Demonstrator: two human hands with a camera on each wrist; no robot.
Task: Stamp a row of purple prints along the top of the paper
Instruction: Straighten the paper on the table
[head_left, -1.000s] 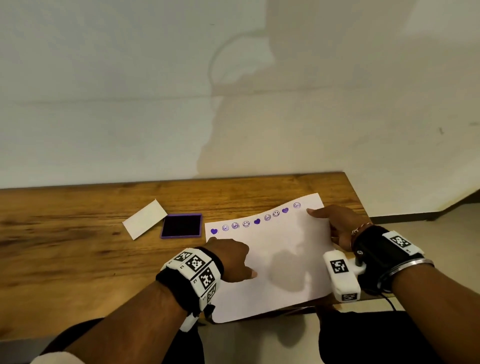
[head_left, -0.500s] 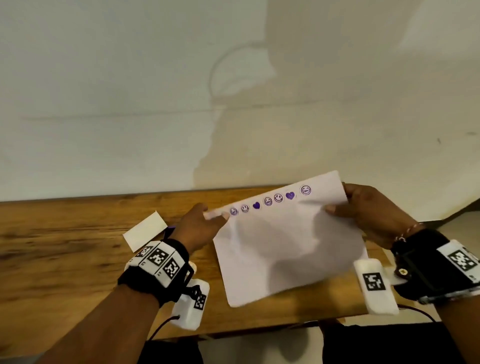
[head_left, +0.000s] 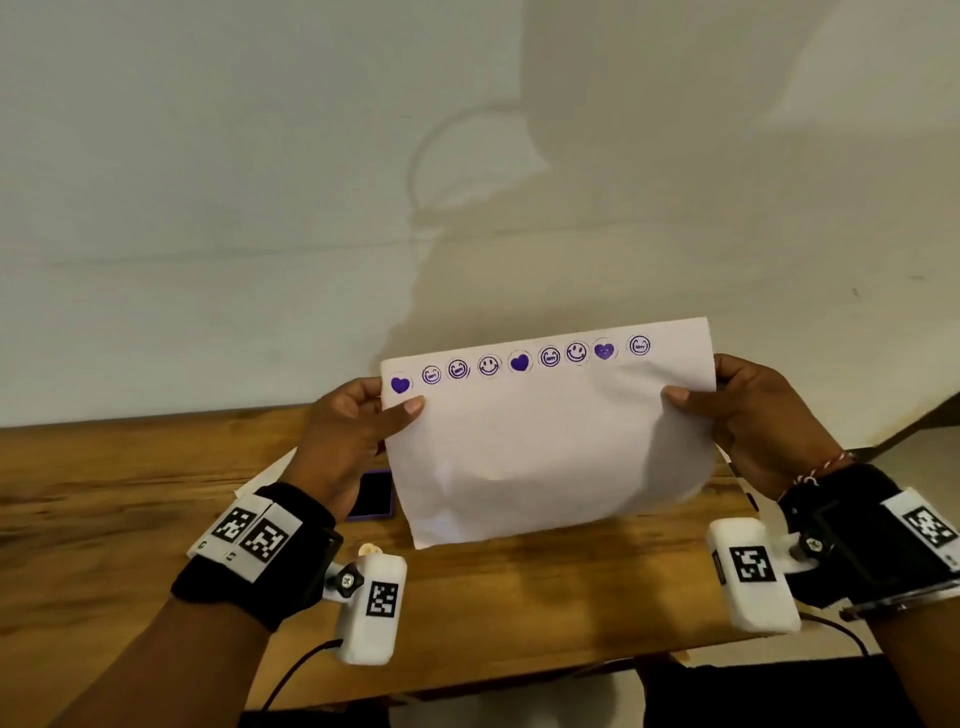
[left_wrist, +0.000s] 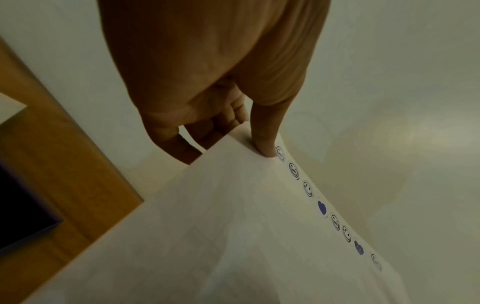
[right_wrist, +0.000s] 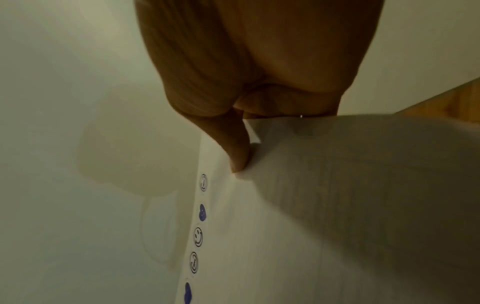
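The left hand (head_left: 345, 431) pinches the paper (head_left: 545, 447) at its left edge, thumb in front; the right hand (head_left: 753, 415) pinches the right edge. The paper is at frame centre, upright above the worktop (head_left: 104, 499), raised higher than 0.5 s ago.

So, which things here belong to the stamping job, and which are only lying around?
Belong to the job:
- paper, held up by the left hand and right hand
- row of purple prints along its top edge
- purple ink pad, partly hidden behind the left hand

Only lying around:
- white card on the wooden table
- small pale object near the left wrist, too hidden to identify
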